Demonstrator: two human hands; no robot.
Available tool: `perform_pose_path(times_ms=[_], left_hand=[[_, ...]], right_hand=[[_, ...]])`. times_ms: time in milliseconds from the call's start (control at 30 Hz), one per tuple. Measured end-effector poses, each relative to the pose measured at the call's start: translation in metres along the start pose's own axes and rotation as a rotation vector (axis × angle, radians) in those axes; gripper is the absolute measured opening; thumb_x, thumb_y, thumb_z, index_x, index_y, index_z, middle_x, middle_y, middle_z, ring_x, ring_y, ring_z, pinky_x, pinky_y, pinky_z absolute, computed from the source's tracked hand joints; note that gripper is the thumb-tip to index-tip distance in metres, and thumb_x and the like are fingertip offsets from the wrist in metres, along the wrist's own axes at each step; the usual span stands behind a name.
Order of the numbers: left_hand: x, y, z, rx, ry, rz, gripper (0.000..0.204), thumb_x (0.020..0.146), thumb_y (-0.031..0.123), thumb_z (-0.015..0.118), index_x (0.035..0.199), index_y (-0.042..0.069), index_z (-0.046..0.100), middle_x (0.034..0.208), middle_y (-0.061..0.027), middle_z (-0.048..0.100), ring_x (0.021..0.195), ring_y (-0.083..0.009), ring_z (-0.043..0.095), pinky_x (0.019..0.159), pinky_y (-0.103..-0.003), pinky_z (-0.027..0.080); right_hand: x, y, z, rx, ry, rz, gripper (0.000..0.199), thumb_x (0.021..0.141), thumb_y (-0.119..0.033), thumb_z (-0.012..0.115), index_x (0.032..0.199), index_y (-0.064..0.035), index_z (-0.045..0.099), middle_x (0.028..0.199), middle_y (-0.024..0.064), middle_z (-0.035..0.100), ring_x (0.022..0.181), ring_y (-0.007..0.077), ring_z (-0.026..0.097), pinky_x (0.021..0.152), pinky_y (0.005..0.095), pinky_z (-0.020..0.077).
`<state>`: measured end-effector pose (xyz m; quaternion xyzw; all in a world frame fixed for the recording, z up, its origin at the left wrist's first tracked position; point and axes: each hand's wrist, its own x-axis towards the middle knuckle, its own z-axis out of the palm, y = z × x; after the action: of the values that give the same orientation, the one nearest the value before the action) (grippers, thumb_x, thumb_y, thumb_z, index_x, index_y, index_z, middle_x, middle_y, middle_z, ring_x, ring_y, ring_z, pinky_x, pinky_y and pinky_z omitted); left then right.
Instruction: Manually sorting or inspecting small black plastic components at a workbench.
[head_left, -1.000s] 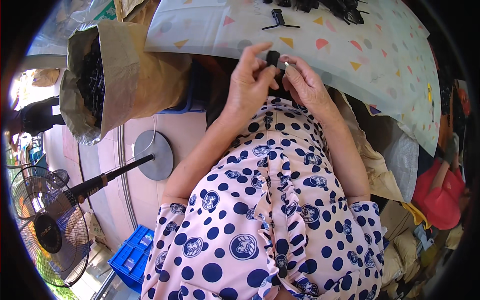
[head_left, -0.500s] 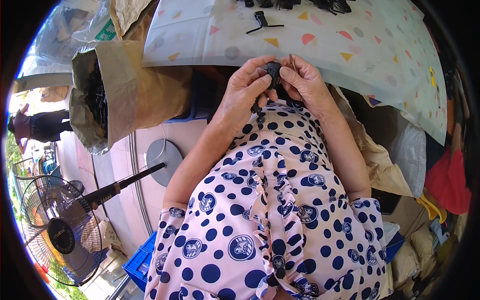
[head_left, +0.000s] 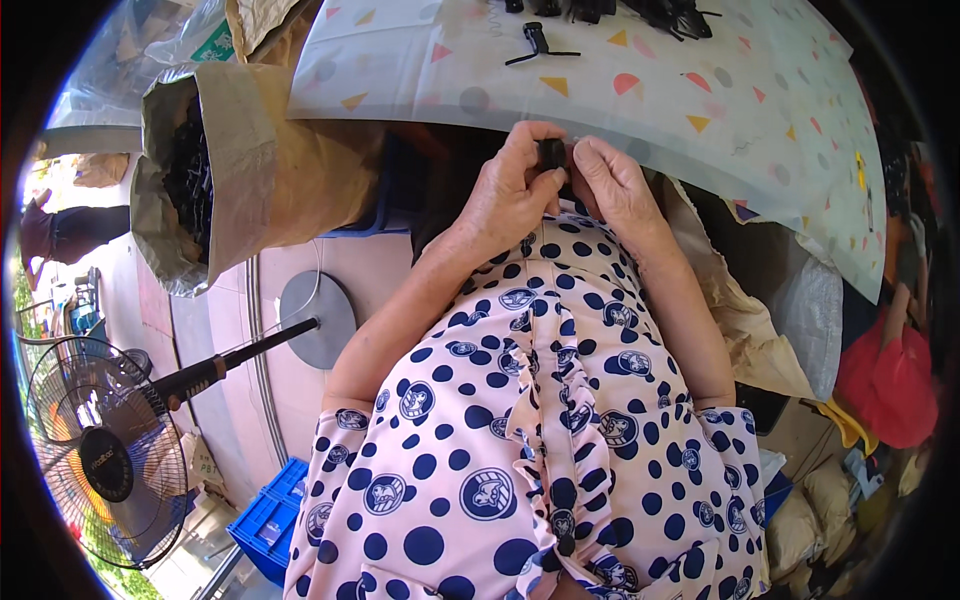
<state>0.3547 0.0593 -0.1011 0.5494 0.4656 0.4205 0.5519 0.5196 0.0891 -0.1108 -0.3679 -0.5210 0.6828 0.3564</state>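
Just off the near edge of the table, my left hand (head_left: 520, 180) pinches a small black plastic part (head_left: 551, 153) between thumb and fingers. My right hand (head_left: 610, 180) is closed close beside it, thumb pressed toward the fingers; what it grips is hidden. On the table (head_left: 480, 70), beyond my hands, lies a loose black piece (head_left: 537, 40) with thin arms sticking out. More black pieces (head_left: 670, 15) are heaped at the far edge.
An open paper sack (head_left: 240, 180) full of black pieces stands to the left. A standing fan (head_left: 105, 465) and a blue crate (head_left: 268, 515) are at lower left. Brown paper (head_left: 745, 310) and a red cloth (head_left: 890, 380) hang at right. A person (head_left: 75, 232) is at far left.
The black part has turned in my left hand and now shows a rounded end. A thin strip that stuck up from my right fingers no longer shows. The view has shifted slightly.
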Motion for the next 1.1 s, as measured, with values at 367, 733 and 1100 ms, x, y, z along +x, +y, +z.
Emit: perform_pose_path(times_ms=[367, 733, 1100], left_hand=[[-0.015, -0.013, -0.019, 0.081, 0.176, 0.108, 0.025, 0.085, -0.002, 0.053, 0.107, 0.002, 0.041, 0.073, -0.0174, 0.057, 0.065, -0.0302, 0.061, 0.056, -0.035, 0.047], [-0.025, 0.008, -0.028, 0.309, 0.451, 0.251, 0.029, 0.080, -0.001, 0.056, 0.106, 0.003, 0.045, 0.084, -0.0241, 0.056, 0.084, -0.0443, 0.057, 0.069, -0.042, 0.047], [-0.075, 0.100, -0.271, 1.238, 1.080, 0.065, 0.031, 0.087, 0.017, 0.059, 0.117, 0.009, 0.053, 0.093, -0.0098, 0.065, 0.080, -0.0185, 0.065, 0.067, -0.030, 0.049]], right_hand=[[0.009, 0.001, 0.031, -0.462, -0.060, -0.116, 0.016, 0.098, -0.013, 0.043, 0.102, -0.0026, 0.054, 0.068, -0.0055, 0.041, 0.056, 0.0031, 0.036, 0.050, 0.0192, 0.0309], [0.026, -0.018, 0.049, -0.363, -0.095, 0.019, 0.015, 0.098, -0.012, 0.044, 0.105, -0.0037, 0.055, 0.064, -0.0069, 0.038, 0.056, 0.0023, 0.034, 0.050, 0.0189, 0.0292], [0.114, -0.024, -0.050, -1.307, 0.333, -0.406, 0.029, 0.087, -0.020, 0.059, 0.115, -0.0113, 0.053, 0.076, 0.0156, 0.062, 0.071, 0.0342, 0.061, 0.064, 0.0402, 0.0461]])
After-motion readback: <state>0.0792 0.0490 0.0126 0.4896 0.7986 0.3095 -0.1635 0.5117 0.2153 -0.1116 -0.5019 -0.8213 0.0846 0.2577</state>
